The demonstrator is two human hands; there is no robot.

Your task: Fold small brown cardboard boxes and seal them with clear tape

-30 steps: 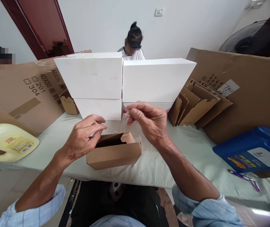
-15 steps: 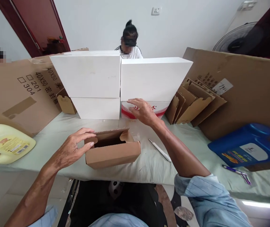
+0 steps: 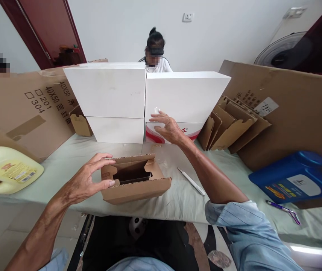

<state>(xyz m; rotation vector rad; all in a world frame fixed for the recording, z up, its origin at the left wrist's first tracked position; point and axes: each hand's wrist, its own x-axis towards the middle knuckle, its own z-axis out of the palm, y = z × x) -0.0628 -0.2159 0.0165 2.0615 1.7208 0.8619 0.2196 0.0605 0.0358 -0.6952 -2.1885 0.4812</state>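
Note:
On the table in front of me stands a small brown cardboard box [image 3: 138, 191], its top open and its flaps raised; the inside is dark. My left hand [image 3: 86, 180] grips its left end, thumb over the front edge and fingers at the rear edge. My right hand [image 3: 168, 128] is raised beyond the box, fingers apart, before the white boxes. Just above its fingertips shows a small, clear, shiny scrap [image 3: 157, 110]; I cannot tell whether the fingers touch it. A white pen-like tool [image 3: 190, 181] lies beneath my right forearm.
Stacked white boxes [image 3: 107, 92] form a wall ahead, with a person [image 3: 157, 56] behind. Folded cartons [image 3: 231, 126] lean at the right, near a blue jug [image 3: 293, 178] and a purple-handled tool [image 3: 283, 210]. At the left are a yellow jug [image 3: 11, 169] and a large carton [image 3: 17, 109].
The cardboard box has tipped slightly toward me and its opening shows wider, with my left hand still at its end. My right hand has shifted a little, and the clear scrap now shows above its fingertips.

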